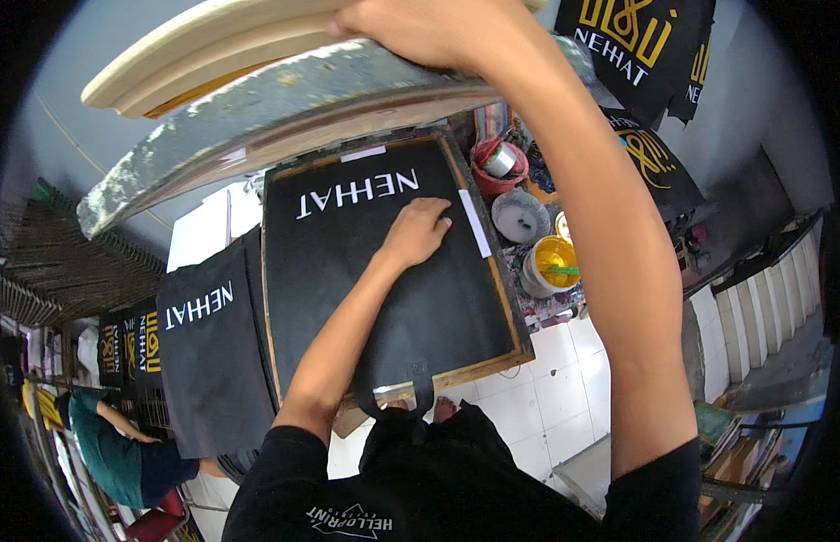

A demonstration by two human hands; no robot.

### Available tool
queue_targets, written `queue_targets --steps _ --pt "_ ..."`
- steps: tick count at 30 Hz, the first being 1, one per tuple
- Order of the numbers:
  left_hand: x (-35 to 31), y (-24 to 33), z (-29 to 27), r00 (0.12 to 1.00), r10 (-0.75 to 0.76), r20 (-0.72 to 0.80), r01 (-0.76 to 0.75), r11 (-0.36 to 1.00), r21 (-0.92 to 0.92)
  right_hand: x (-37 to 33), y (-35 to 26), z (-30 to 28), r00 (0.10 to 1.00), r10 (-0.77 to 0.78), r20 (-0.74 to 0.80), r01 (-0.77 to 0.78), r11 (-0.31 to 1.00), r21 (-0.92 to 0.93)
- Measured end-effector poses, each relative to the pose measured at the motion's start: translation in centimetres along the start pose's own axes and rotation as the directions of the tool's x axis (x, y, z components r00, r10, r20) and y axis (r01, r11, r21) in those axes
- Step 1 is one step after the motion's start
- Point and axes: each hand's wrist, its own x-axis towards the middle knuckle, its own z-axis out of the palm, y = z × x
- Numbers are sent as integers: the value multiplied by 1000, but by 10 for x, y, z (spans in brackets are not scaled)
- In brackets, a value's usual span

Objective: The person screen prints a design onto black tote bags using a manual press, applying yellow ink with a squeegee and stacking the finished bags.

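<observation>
A black tote bag (348, 271) lies on a wood-edged board (521, 348), white lettering across its far part and its handles hanging over the near edge. My left hand (418, 233) rests on the cloth just below the lettering, fingers a little bent, with nothing visible in them. Above the board's far side, a paint-stained screen printing frame (257, 117) is raised and tilted. My right hand (415, 27) grips its upper edge, fingers wrapped over it and partly hidden.
Right of the board stand a tub of yellow ink (554, 257) with a green tool, a grey tub (519, 217) and a red pot (499, 167). Another printed black bag (208, 348) lies left. Printed bags (619, 54) hang at upper right. A person in green (108, 447) bends at lower left.
</observation>
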Motion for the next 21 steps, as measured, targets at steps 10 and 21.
queue_targets --steps 10,21 --pt "67 -10 54 948 -123 294 32 955 295 44 44 -1 940 -306 -147 297 951 -84" --pt "69 1 60 835 -297 464 102 911 398 50 39 3 956 -248 -157 231 965 -120"
